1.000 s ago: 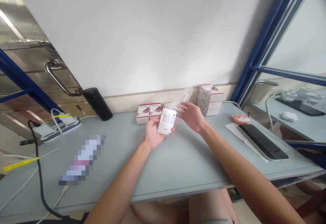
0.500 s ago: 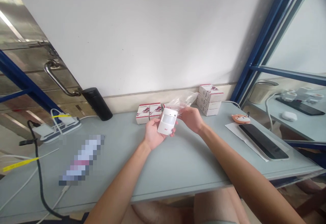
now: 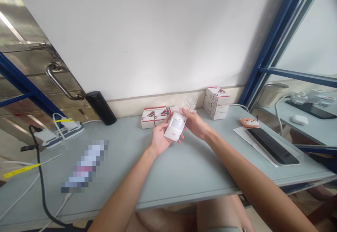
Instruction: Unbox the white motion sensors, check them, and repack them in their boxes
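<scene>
A white motion sensor [image 3: 174, 128] with a curved lens window and a small red mark lies tilted in my left hand [image 3: 158, 139], whose fingers wrap round it from below. My right hand [image 3: 196, 124] is at the sensor's upper right edge, its thumb against a crumpled clear plastic bag [image 3: 190, 103] that sticks up behind it. The right hand's other fingers are partly hidden, and whether they also touch the sensor is hard to see. Just behind the hands, a red-and-white box [image 3: 171, 109] is mostly covered.
Two red-and-white boxes [image 3: 154, 117] stand left of the hands; a stack of similar boxes [image 3: 217, 102] is at right. On the grey desk [image 3: 181, 179] are a black bottle [image 3: 100, 107], power strip [image 3: 63, 134], blurred phone [image 3: 84, 167], dark phone [image 3: 272, 146] and orange animal-shaped item [image 3: 249, 122].
My right hand has shifted slightly left, closer to the sensor. The plastic bag, spread out to the right before, is now bunched above the thumb. The sensor has tilted a little.
</scene>
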Demonstrator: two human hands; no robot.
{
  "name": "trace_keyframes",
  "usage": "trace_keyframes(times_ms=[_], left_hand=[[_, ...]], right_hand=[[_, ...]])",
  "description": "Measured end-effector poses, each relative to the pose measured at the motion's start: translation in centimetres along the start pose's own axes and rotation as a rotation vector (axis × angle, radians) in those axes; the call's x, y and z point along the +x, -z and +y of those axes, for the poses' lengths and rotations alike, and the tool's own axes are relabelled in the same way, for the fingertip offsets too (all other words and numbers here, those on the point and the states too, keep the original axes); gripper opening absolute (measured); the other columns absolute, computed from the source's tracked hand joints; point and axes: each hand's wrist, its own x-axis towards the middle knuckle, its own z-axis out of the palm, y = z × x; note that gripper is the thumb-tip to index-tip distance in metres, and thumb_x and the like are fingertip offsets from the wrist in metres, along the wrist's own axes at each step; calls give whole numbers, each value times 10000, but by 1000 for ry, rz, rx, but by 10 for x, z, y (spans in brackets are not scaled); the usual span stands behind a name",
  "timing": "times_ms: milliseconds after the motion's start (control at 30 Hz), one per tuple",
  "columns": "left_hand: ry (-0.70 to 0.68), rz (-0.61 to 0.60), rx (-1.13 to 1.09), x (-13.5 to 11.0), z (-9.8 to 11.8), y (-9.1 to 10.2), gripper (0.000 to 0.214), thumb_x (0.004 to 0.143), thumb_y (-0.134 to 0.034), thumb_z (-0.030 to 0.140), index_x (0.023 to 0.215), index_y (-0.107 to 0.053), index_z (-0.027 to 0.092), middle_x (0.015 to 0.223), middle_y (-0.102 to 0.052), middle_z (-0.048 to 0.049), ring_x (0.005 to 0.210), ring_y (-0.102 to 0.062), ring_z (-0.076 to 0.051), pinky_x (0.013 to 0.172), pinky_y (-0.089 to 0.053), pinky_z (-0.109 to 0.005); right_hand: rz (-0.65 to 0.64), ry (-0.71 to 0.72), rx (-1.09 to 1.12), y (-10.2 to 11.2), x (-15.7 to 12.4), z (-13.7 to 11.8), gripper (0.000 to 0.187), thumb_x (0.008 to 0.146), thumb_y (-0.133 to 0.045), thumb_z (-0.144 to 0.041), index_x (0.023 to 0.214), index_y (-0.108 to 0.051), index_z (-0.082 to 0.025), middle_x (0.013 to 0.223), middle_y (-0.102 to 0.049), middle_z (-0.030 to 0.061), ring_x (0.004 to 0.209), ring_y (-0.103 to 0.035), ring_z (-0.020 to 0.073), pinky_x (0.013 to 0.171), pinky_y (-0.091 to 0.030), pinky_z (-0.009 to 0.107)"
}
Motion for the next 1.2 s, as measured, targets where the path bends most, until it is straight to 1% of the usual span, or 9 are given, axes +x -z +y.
trace_keyframes(times_ms=[100,200,367,500,633,733,867,1033,1200], left_hand=[[-4,7,-14,1,0,-1,652,913,-548,300,1551,-461,192,1171,-756,-204,765,-763,-334,635,-553,-418],[-26,44,-43,1,1,0,637,903,-559,283,1530,-478,200,1147,-758,-188,769,-762,-338,623,-547,-411],[-81,146,-106,4,0,3,477,897,-583,313,1359,-606,197,1066,-761,-133,732,-746,-314,612,-559,-413],[-139,281,59,12,-11,8,449,966,-604,529,1227,-698,176,1065,-770,-128,843,-748,-297,682,-582,-385],[-337,474,317,21,-20,15,322,946,-720,439,1152,-752,194,1154,-777,-95,1164,-693,-267,897,-543,-292],[-422,475,369,23,-19,15,228,913,-772,345,1107,-765,223,1223,-763,-72,1259,-650,-257,961,-513,-271],[-465,421,418,22,-14,11,218,863,-809,270,1072,-763,229,1263,-750,-58,1323,-607,-268,1041,-479,-285],[-437,412,440,23,-14,16,280,790,-863,234,1041,-740,215,1102,-763,-79,1160,-665,-274,945,-495,-296],[-444,414,450,22,-15,20,392,677,-950,195,950,-669,204,1010,-731,-54,1002,-680,-210,886,-485,-268]], right_hand=[[-77,-30,43,2,1,4,429,877,-755,-618,1073,-702,-239,840,-708,16,550,-535,155,553,-466,332],[-103,-48,28,3,1,7,469,860,-789,-585,1166,-684,-246,899,-723,19,578,-566,158,613,-502,345],[-238,-65,-69,2,0,11,369,903,-760,-556,1058,-714,-225,841,-702,9,658,-574,159,804,-523,374],[-219,-94,-185,9,4,18,386,862,-798,-553,1031,-739,-211,966,-744,47,833,-640,205,864,-518,380],[-83,-4,-328,20,11,26,407,774,-878,-468,1071,-743,-224,1058,-770,51,1018,-681,266,934,-514,396],[3,79,-428,25,16,29,408,756,-870,-438,1074,-733,-223,1033,-775,44,964,-683,267,882,-523,397],[-51,92,-526,26,16,30,387,793,-824,-466,1059,-729,-201,1030,-764,51,947,-663,252,884,-516,400],[-13,126,-515,26,13,26,691,750,-885,-449,1349,-590,-272,1186,-715,56,1072,-638,242,927,-529,394],[21,127,-506,28,15,23,564,786,-855,-470,1260,-630,-261,1237,-695,75,1057,-661,247,916,-547,416]])
